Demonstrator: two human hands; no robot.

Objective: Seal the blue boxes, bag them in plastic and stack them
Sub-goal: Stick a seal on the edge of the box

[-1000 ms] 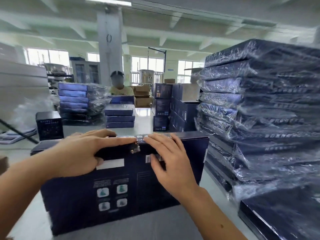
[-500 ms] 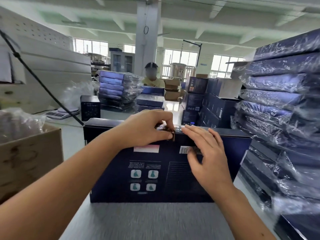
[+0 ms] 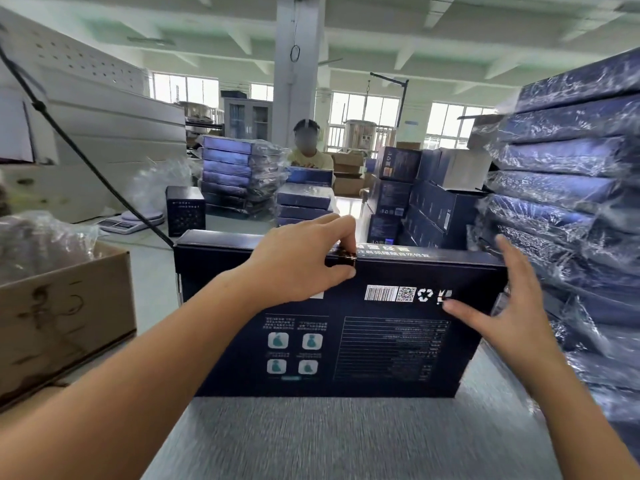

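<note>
Gray table [image 3: 346, 441]. Right edge: stack of bagged boxes [image 3: 571, 188]. Mid-table: blue box [image 3: 381, 344], upright on long side. Left edge: cardboard box [image 3: 69, 306]. On blue box's top edge: left hand [image 3: 304, 265], pinching. By its right end: right hand [image 3: 509, 306], fingers spread, empty.

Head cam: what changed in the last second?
The right hand came off the top edge of the blue box and swung out toward its right end, fingers spread. The left hand still pinches the top edge near the middle. The box stays standing on its long edge on the table.
</note>
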